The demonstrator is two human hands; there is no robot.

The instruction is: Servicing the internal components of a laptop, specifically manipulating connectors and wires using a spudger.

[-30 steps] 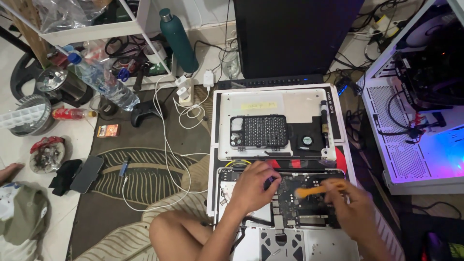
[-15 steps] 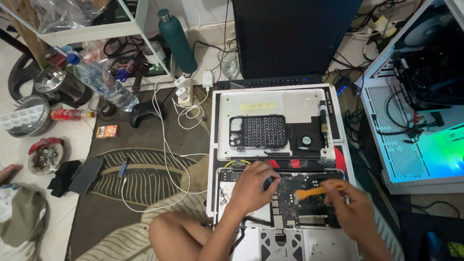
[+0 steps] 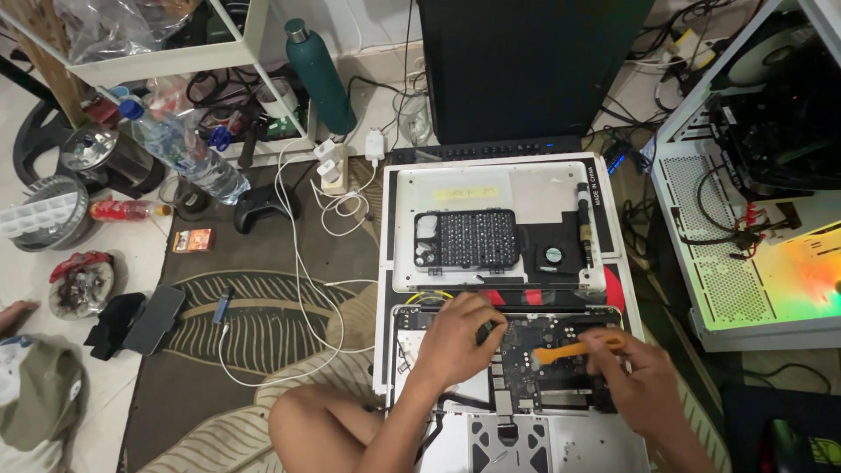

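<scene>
Low in the frame, our left hand (image 3: 455, 337) still presses fingertips on the opened laptop (image 3: 517, 385); our right hand (image 3: 639, 377) keeps gripping the orange pry tool (image 3: 569, 351), barely shifted. Beyond lies the removed bottom cover (image 3: 499, 188).

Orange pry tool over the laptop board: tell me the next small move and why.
Probably ease the orange pry tool tip down onto the board and lever gently. The right hand holds it flat, tip pointing left over the open laptop, while the left hand rests on the board's left part, seemingly steadying it.
</scene>
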